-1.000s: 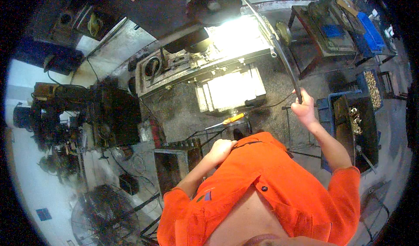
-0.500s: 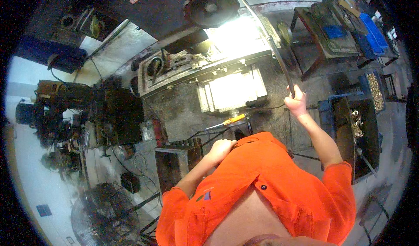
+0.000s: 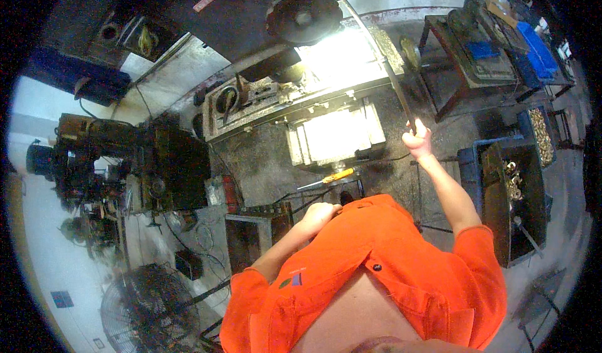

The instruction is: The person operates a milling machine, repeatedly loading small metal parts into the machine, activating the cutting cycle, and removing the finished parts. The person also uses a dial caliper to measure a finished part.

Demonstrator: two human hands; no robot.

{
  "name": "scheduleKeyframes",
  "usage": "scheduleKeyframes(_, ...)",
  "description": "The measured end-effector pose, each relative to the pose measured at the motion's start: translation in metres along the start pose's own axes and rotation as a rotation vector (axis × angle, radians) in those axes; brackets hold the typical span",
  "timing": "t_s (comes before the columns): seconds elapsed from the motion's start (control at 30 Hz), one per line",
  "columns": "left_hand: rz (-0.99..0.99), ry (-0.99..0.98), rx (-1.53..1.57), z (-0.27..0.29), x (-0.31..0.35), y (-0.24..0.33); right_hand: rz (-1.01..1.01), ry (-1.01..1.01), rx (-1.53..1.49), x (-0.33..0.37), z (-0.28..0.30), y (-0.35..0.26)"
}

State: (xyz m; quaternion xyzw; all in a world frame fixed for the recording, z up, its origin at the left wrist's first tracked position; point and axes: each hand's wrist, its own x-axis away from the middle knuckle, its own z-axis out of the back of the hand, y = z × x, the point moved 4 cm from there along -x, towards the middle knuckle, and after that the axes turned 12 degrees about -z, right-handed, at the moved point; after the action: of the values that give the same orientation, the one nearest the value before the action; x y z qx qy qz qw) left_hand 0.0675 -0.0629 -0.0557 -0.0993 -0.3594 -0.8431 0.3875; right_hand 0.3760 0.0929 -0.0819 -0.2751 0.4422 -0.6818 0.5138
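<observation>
My right hand (image 3: 418,140) is closed round the lower end of a long, slightly curved metal lever (image 3: 394,80). The lever runs up and away to the machine head, next to a dark, scalloped handwheel (image 3: 303,17). Against the front of my orange shirt (image 3: 351,240), my left hand (image 3: 322,214) is curled up, its fingers mostly hidden. A screwdriver with a yellow handle (image 3: 337,175) lies on a small dark stand beyond the left hand. Past it, a machine table (image 3: 251,125) and a blocky fixture (image 3: 335,133) are washed out by bright light.
At right stand a dark bin (image 3: 511,227) with metal parts in it, a blue crate of small parts (image 3: 540,133) and a metal bench (image 3: 464,71). To the left are another dark machine (image 3: 169,165), an open metal box (image 3: 254,227) and a large fan (image 3: 147,309).
My right hand and the lever's lower end have shifted slightly left and away from me. The left hand stays by the shirt. The whole view has tilted a little.
</observation>
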Motion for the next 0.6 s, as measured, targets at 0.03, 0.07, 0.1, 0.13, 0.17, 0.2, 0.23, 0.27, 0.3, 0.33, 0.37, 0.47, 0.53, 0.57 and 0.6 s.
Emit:
scheduleKeyframes(0.03, 0.017, -0.025, 0.008, -0.001, 0.001, -0.001, -0.015, -0.027, -0.013, 0.002, 0.002, -0.002)
scheduleKeyframes(0.07, 0.011, -0.008, 0.024, -0.002, 0.003, -0.001, -0.031, -0.054, -0.027, 0.003, 0.002, -0.003)
scheduleKeyframes(0.1, 0.006, 0.009, 0.040, -0.004, 0.004, -0.003, -0.021, -0.041, -0.031, 0.003, 0.001, -0.002)
scheduleKeyframes(0.13, -0.001, 0.023, 0.051, -0.002, 0.006, -0.001, -0.013, -0.026, -0.039, 0.000, -0.003, -0.001)
scheduleKeyframes(0.17, 0.009, 0.029, 0.039, 0.000, 0.007, 0.000, -0.006, -0.010, -0.046, -0.002, -0.004, 0.001)
scheduleKeyframes(0.2, 0.018, 0.036, 0.027, 0.002, 0.009, 0.004, -0.008, -0.017, -0.039, -0.004, -0.006, 0.003)
scheduleKeyframes(0.23, 0.029, 0.038, 0.015, 0.004, 0.011, 0.006, -0.013, -0.024, -0.034, -0.005, -0.007, 0.004)
scheduleKeyframes(0.27, 0.035, 0.042, 0.016, 0.003, 0.012, 0.006, -0.019, -0.031, -0.028, -0.006, -0.008, 0.006)
scheduleKeyframes(0.3, 0.041, 0.047, 0.017, 0.002, 0.013, 0.006, -0.025, -0.022, -0.026, -0.008, -0.010, 0.010)
scheduleKeyframes(0.33, 0.045, 0.046, 0.015, 0.002, 0.014, 0.007, -0.036, -0.012, -0.027, -0.010, -0.013, 0.015)
scheduleKeyframes(0.37, 0.042, 0.052, 0.017, 0.001, 0.016, 0.007, -0.046, -0.001, -0.027, -0.011, -0.015, 0.019)
scheduleKeyframes(0.47, 0.036, 0.073, 0.025, -0.002, 0.020, 0.005, -0.015, 0.009, 0.003, -0.014, -0.017, 0.018)
scheduleKeyframes(0.53, 0.037, 0.089, 0.025, -0.004, 0.022, 0.003, -0.057, -0.021, 0.010, -0.012, -0.014, 0.009)
scheduleKeyframes(0.57, 0.036, 0.089, 0.021, -0.004, 0.023, 0.003, -0.050, -0.010, 0.017, -0.011, -0.014, 0.008)
scheduleKeyframes(0.6, 0.035, 0.089, 0.017, -0.005, 0.023, 0.003, -0.043, 0.000, 0.024, -0.012, -0.014, 0.007)
